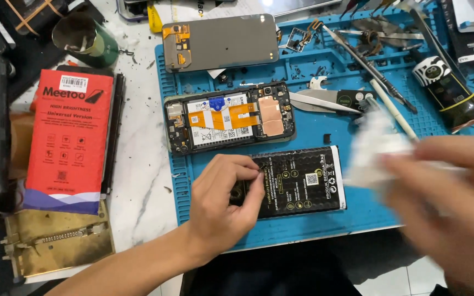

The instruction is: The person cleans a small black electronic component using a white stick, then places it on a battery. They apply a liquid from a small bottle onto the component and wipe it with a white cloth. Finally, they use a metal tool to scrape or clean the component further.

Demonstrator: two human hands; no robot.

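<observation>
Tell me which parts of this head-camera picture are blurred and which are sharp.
Head view: the right hand and the white tissue-like piece it holds are smeared by motion blur; the left hand, the black battery under it, the opened phone and the blue work mat are sharp, under even light.

left hand [227,203] is palm down with fingers curled in, forearm angling in from bottom left. right hand [445,203] is raised, a motion-blurred mess, grip unreadable.
</observation>
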